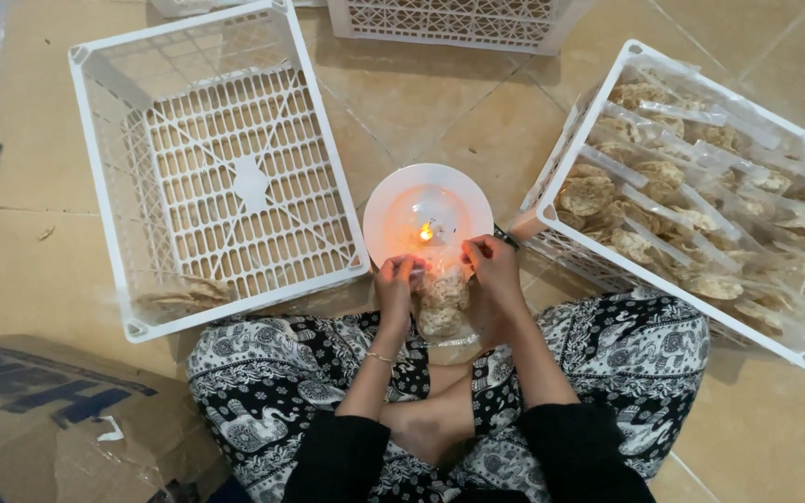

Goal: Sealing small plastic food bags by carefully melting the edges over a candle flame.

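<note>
You sit cross-legged on the tiled floor, patterned trousers spread wide and black sleeves pushed up your forearms, a thin bracelet on the left wrist. Right in front of your knees you hold a clear plastic bag of crackers upright, its body hanging between your two hands. Your left hand pinches the top edge of the bag on its left side, grip closed tight on the plastic; your right hand does the same on the right side, fingers curled shut on that same edge, a dark band at its wrist. The bag's mouth sits just beside a small flame, which burns on a white plate resting on the floor directly beyond your hands. To your left a cardboard box lies flattened near your knee. Further out on that side stands a white plastic crate, mostly bare lattice, with a few packed crackers lying in its near corner. On your right a second white crate is filled with rows of sealed cracker bags. At the far edge, a third white crate shows only in part.
</note>
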